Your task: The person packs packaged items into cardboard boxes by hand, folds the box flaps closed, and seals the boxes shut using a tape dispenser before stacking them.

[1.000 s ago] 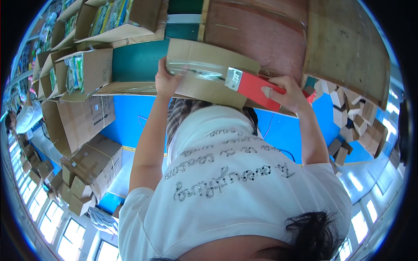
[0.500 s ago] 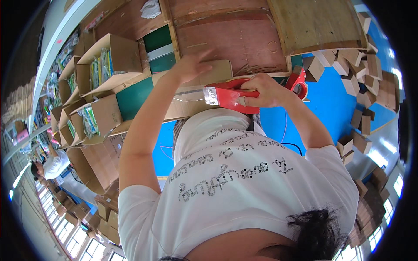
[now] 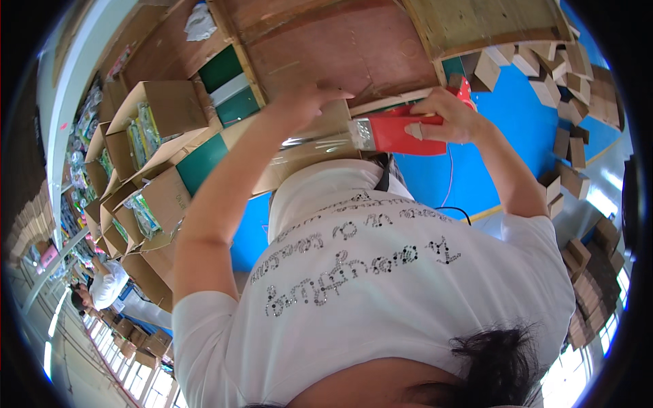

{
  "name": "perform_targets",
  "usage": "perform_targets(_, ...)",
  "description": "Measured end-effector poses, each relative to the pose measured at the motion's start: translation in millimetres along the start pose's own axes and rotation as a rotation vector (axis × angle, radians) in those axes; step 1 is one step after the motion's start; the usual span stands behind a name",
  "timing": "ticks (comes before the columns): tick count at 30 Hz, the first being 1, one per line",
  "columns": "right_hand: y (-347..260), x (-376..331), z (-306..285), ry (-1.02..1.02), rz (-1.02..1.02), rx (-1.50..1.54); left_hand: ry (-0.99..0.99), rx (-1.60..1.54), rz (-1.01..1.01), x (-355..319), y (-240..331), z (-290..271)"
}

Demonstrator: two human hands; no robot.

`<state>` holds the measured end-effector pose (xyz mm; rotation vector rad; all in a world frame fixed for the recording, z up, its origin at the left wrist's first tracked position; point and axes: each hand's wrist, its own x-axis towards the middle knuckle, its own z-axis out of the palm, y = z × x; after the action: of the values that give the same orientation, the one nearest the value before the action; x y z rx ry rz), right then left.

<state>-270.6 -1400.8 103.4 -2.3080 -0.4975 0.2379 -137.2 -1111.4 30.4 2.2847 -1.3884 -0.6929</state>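
My left hand (image 3: 309, 98) lies flat on the top of a closed cardboard box (image 3: 299, 156), fingers spread. My right hand (image 3: 445, 117) grips a red tape dispenser (image 3: 398, 133) whose metal blade end rests against the box's right end. A shiny strip of clear tape (image 3: 316, 143) runs along the box top to the left of the blade. My white printed T-shirt (image 3: 381, 272) fills the lower part of the view and hides the near side of the box.
The box rests at the edge of a brown wooden worktop (image 3: 340, 47). Open cartons (image 3: 146, 129) holding green-packed goods stand at the left. Small cardboard boxes (image 3: 571, 81) lie stacked on the blue floor (image 3: 524, 129) at the right. Another person (image 3: 105, 285) works at the lower left.
The view has swung round. My left hand has moved from the box's left edge onto its top. My right hand has kept the red dispenser against the box.
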Motion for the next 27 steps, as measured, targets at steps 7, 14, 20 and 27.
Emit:
perform_targets(7,19,-14,6,-0.316,0.347,0.243,-0.276,0.105,-0.127,26,24,-27)
perform_targets(14,36,-33,15,-0.144,0.338,0.112,-0.477,0.099,-0.243,41,40,-47)
perform_targets(20,42,-11,3,-0.271,0.340,0.014,-0.473,0.115,-0.263,35,32,-41)
perform_targets(27,46,-11,20,-0.036,0.249,0.048,-0.440,0.101,-0.243,33,27,-37)
